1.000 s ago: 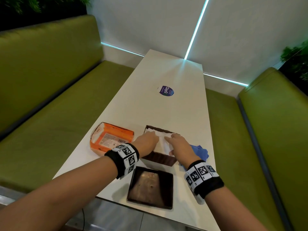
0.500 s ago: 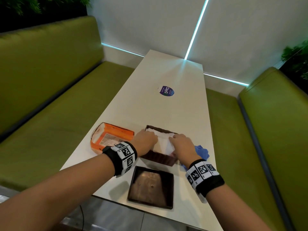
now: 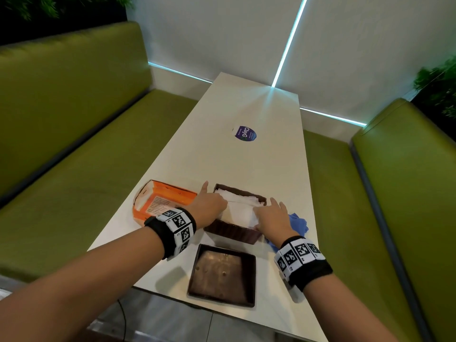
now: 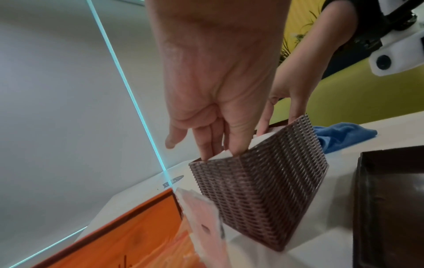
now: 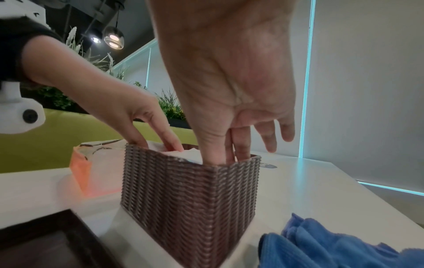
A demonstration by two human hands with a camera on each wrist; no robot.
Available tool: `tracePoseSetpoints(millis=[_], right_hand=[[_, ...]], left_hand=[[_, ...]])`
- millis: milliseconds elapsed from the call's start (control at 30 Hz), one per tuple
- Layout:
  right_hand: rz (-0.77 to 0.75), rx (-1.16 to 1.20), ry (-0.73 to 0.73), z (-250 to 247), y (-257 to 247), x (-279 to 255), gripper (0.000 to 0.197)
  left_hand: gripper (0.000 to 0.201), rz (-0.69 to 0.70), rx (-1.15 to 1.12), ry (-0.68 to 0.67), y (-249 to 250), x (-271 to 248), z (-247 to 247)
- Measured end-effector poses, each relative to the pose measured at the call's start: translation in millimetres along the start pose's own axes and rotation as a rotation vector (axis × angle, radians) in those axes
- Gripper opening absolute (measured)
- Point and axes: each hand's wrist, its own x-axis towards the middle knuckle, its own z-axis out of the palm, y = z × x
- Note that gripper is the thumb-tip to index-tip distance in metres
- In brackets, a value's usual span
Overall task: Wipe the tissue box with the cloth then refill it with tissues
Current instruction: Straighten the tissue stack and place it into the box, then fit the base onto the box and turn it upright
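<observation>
The brown woven tissue box (image 3: 233, 233) stands open-topped on the white table (image 3: 246, 166), with a stack of white tissues (image 3: 240, 208) in it. My left hand (image 3: 217, 199) is at the box's left end, its straight fingers (image 4: 215, 143) pushed down onto the tissues inside the rim and the forefinger sticking out past the box. My right hand (image 3: 269, 214) lies at the right end, thumb and two fingers (image 5: 238, 145) reaching down into the near corner on the tissues. The blue cloth (image 3: 298, 223) lies crumpled just right of the box.
The box's dark lid (image 3: 222, 275) lies upside down at the table's near edge. An opened orange tissue pack (image 3: 160, 203) sits left of the box. A purple sticker (image 3: 244, 134) is farther up the table. Green benches (image 3: 74, 156) run along both sides.
My hands have drawn apart from the middle of the box to its two ends, so more white tissue shows between them. The left forefinger now points out past the box.
</observation>
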Motion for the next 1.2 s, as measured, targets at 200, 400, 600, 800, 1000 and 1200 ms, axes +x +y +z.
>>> tracePoseSetpoints(millis=[200, 400, 600, 800, 1000, 1200], right_hand=[[-0.108, 0.263, 0.429, 0, -1, -43, 0.039], [-0.359, 0.38, 0.293, 31, -24, -108, 0.055], [-0.489, 0.079, -0.08, 94, -21, -128, 0.076], [-0.588, 0.155, -0.031, 91, -7, -137, 0.025], [-0.403, 0.862, -0.054, 27, 16, -140, 0.026], [-0.093, 1.548, 0.16, -15, 12, -91, 0.014]], left_hand=[[0.054, 0.152, -0.225, 0.557, 2, -64, 9], [0.023, 0.451, -0.313, 0.621, 24, -111, 64], [0.061, 0.574, -0.086, 0.249, 25, -136, 119], [0.026, 0.572, -0.303, 0.296, 17, -145, 120], [0.011, 0.371, -1.071, 0.352, -9, -149, 70], [0.022, 0.106, -1.401, 0.527, -34, -93, 16]])
